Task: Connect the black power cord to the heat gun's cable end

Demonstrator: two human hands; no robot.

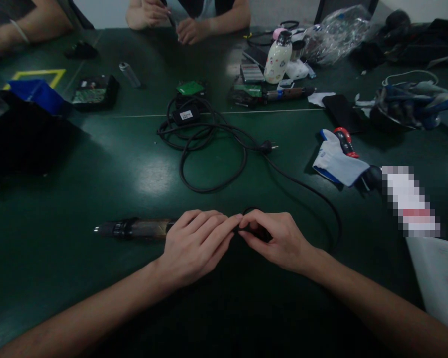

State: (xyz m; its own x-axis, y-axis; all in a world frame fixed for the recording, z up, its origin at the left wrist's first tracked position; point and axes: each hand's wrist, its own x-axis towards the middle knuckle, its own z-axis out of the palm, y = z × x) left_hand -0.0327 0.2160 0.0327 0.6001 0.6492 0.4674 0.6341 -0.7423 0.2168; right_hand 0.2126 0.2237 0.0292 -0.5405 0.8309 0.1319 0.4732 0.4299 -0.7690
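An electric screwdriver lies flat on the dark green table, its metal tip pointing left. My left hand is wrapped over its rear end, fingers closed. My right hand pinches the black cable where it joins the tool, right beside the left fingertips. The cable loops away to the right and back toward a coil with a plug and a black power adapter.
A white work glove with a red-handled tool lies at right. Further back are a second screwdriver, a bottle, circuit boards, a hard drive and a blue bin. Other people's arms rest at the far edge.
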